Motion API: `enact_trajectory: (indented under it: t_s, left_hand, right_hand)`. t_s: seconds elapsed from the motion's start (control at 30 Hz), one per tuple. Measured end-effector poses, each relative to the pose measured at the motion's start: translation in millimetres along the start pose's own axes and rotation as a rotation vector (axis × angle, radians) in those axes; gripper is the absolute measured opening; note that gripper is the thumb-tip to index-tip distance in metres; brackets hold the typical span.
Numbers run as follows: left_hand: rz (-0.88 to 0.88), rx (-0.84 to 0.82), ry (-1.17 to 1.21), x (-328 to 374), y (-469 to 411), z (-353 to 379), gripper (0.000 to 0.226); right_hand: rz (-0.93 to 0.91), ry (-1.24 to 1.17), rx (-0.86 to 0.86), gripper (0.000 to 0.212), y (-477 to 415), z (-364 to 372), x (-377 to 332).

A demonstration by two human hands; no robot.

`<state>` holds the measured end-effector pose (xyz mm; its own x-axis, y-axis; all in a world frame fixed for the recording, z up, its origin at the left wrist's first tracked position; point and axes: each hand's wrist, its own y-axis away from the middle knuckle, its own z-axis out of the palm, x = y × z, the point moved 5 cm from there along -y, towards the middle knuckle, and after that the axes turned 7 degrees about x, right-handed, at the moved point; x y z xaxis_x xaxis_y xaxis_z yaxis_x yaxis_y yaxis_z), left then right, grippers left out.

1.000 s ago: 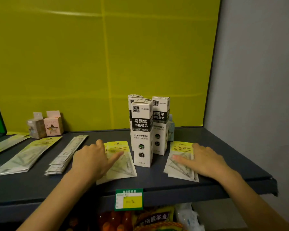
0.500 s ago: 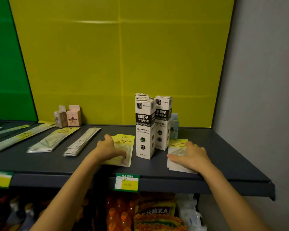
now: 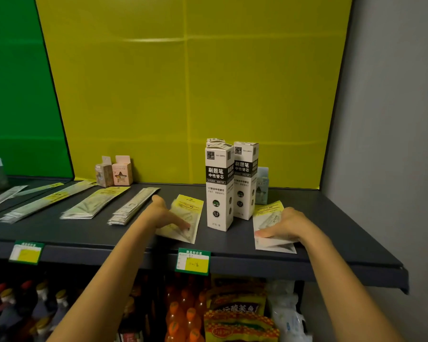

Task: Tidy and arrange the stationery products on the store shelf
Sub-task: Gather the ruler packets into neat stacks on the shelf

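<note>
On the dark shelf [image 3: 331, 233] two flat packets with yellow headers lie either side of the tall white refill boxes [image 3: 219, 186]. My left hand [image 3: 164, 214] rests flat on the left packet [image 3: 187, 213], its fingers reaching toward the packet's near end. My right hand [image 3: 286, 225] lies on the right packet [image 3: 269, 215], with fingers spread over its lower half. A second tall box [image 3: 245, 180] stands behind and to the right of the front one. Both packets sit close to the shelf's front edge.
Long ruler packets [image 3: 94, 202] and a stack of narrow ones [image 3: 134, 206] lie to the left. Two small boxes [image 3: 114, 171] stand at the back wall. Price tags [image 3: 193, 261] hang on the shelf front. Bottles and snack bags [image 3: 232, 314] fill the shelf below.
The camera has pulled back and turned left, so more of the shelf shows. Both hands stay on their packets, and the left hand's fingers now lie lower on the left packet.
</note>
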<state>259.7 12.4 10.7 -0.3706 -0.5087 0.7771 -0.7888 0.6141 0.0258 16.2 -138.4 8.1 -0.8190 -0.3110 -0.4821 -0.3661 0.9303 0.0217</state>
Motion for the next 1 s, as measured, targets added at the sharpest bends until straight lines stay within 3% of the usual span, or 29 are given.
enact_trajectory:
  t_s: [0.3, 0.43, 0.57, 0.73, 0.9, 1.0]
  left_hand:
    - [-0.014, -0.024, 0.133, -13.6, 8.5, -3.2, 0.054]
    - [-0.030, 0.023, 0.218, -18.5, 18.0, -4.5, 0.056]
    - [-0.043, 0.047, 0.282, -24.2, 24.6, -4.7, 0.069]
    - [-0.055, 0.058, 0.399, -29.4, 28.1, -6.1, 0.063]
    - [-0.083, 0.077, 0.511, -32.0, 37.9, -10.7, 0.026]
    - [-0.051, 0.091, 0.593, -34.0, 44.5, -19.0, 0.025]
  right_hand:
    - [-0.016, -0.040, -0.067, 0.072, 2.2, -1.5, 4.1]
    - [-0.035, -0.055, -0.076, 0.071, 1.4, 3.0, 2.9]
    - [-0.044, -0.045, -0.043, 0.083, 5.0, 3.0, -0.6]
    - [-0.020, -0.128, 0.051, 0.096, 4.7, -5.1, 9.4]
    - [0.047, -0.367, 0.169, 0.076, 0.4, -11.8, 33.1]
    - [0.040, -0.464, 0.337, 0.060, 8.5, -30.0, 43.3]
